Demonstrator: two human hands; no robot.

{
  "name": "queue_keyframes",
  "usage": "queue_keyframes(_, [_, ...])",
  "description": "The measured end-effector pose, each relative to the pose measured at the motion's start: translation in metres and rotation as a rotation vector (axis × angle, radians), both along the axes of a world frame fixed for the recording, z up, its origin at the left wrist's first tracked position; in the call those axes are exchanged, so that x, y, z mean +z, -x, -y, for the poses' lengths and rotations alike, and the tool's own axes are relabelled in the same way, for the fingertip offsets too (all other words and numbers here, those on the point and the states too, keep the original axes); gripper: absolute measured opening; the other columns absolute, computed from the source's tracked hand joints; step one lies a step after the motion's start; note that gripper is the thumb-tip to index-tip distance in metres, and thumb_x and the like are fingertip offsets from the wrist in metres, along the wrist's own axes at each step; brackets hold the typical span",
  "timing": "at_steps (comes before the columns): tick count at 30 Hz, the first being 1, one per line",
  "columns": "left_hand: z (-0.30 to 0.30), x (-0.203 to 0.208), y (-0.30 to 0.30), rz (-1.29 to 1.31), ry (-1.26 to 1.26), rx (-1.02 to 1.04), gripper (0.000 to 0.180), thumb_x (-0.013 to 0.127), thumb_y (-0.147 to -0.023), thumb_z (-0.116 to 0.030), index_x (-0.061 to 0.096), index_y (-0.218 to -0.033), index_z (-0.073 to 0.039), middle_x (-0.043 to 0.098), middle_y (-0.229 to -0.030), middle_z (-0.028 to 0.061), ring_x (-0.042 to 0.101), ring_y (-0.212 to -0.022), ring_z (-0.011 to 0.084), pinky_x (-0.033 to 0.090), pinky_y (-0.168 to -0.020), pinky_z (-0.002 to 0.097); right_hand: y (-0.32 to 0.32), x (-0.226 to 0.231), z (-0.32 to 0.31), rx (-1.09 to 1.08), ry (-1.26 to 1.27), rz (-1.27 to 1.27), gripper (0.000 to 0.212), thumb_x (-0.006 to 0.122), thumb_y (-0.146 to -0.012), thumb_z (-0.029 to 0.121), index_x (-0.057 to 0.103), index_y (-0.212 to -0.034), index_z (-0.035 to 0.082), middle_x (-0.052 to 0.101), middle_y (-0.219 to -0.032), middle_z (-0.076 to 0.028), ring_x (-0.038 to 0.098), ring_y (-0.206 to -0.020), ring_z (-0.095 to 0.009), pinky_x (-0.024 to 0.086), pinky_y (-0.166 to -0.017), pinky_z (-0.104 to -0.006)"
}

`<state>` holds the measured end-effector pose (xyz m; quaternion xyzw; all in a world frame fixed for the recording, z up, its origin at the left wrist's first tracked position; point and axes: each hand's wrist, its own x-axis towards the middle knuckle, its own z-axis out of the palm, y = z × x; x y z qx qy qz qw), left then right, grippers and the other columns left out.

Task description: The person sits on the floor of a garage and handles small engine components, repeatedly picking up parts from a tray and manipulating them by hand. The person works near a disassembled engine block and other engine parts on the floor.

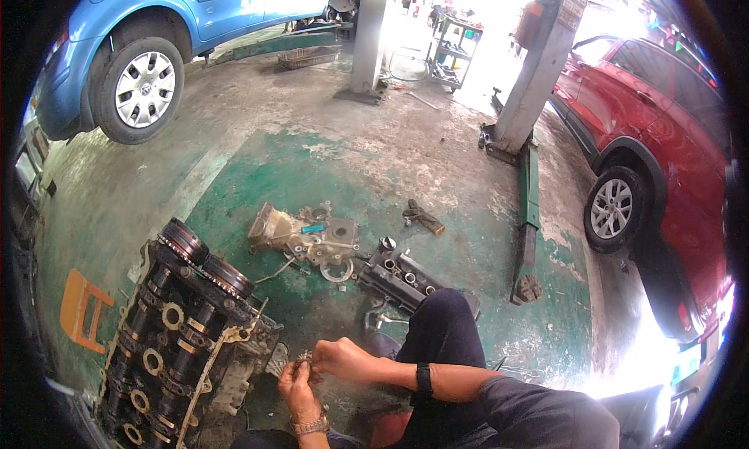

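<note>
My left hand (298, 390) and my right hand (344, 360) meet in front of my lap, just right of a large engine cylinder head (160, 347). Fingers of both are closed together around something small and pale, too small to make out. The cylinder head shows dark camshafts, several round openings and two toothed sprockets at its far end. Beyond my hands, a metal engine cover (312, 238) with a blue-green item on it lies on the floor. Close by, to its right, rests a black valve cover (402, 277), partly hidden by my knee.
A glove (423, 216) lies past the valve cover. An orange stool (84, 312) stands at left. Lift posts (524, 82) with a green arm (529, 184) rise between a blue car (211, 8) and a red car (663, 113). Farther back is a tool cart (454, 53).
</note>
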<state>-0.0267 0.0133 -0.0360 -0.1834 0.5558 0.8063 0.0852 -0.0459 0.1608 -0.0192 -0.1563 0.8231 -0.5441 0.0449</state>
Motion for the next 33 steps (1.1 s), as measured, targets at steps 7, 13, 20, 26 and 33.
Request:
queue_keyframes(7, [-0.002, -0.002, 0.000, 0.000, 0.057, 0.064, 0.020, 0.059, -0.090, -0.014, 0.064, -0.079, 0.002, 0.062, -0.065, 0.0051, 0.052, -0.048, 0.0113, 0.043, -0.042, 0.0260, 0.000, -0.014, -0.005, 0.015, -0.012, -0.050, 0.016, 0.068, -0.075, 0.010, 0.057, -0.082, 0.000, 0.060, -0.070, -0.020, 0.061, -0.067, -0.038, 0.048, -0.057, -0.0415])
queue_keyframes(13, [0.000, -0.001, -0.002, 0.086, 0.087, -0.116, 0.025, 0.057, -0.091, -0.017, 0.062, -0.078, 0.003, 0.061, -0.060, 0.0075, 0.057, -0.044, 0.0147, 0.048, -0.042, 0.0280, -0.005, -0.020, -0.004, 0.139, -0.114, -0.145, 0.013, 0.065, -0.077, 0.010, 0.057, -0.082, 0.001, 0.061, -0.069, -0.020, 0.061, -0.066, -0.039, 0.048, -0.058, -0.0431])
queue_keyframes(20, [-0.002, -0.015, -0.002, 0.002, 0.201, -0.135, 0.025, 0.055, -0.091, -0.013, 0.057, -0.070, 0.002, 0.059, -0.062, 0.0043, 0.054, -0.049, 0.0110, 0.045, -0.044, 0.0270, -0.008, 0.001, -0.001, 0.089, -0.392, -0.049, 0.020, 0.061, -0.081, 0.020, 0.057, -0.081, 0.001, 0.062, -0.068, -0.019, 0.062, -0.069, -0.039, 0.050, -0.061, -0.0456])
queue_keyframes(26, [-0.001, -0.027, 0.001, -0.074, 0.275, -0.059, 0.023, 0.055, -0.090, -0.010, 0.057, -0.071, 0.002, 0.054, -0.065, -0.0003, 0.045, -0.054, 0.0067, 0.039, -0.046, 0.0260, -0.007, 0.005, 0.001, 0.064, -0.479, 0.020, 0.025, 0.060, -0.083, 0.026, 0.061, -0.079, 0.001, 0.062, -0.067, -0.019, 0.062, -0.068, -0.040, 0.050, -0.062, -0.0470])
queue_keyframes(33, [-0.006, -0.009, -0.001, -0.055, 0.108, 0.015, 0.005, 0.057, -0.087, -0.001, 0.059, -0.088, 0.003, 0.060, -0.071, 0.0045, 0.057, -0.051, 0.0118, 0.046, -0.041, 0.0270, -0.003, -0.010, -0.001, -0.018, -0.159, 0.080, 0.022, 0.061, -0.081, 0.022, 0.062, -0.079, 0.000, 0.062, -0.073, -0.022, 0.062, -0.071, -0.040, 0.049, -0.063, -0.0475])
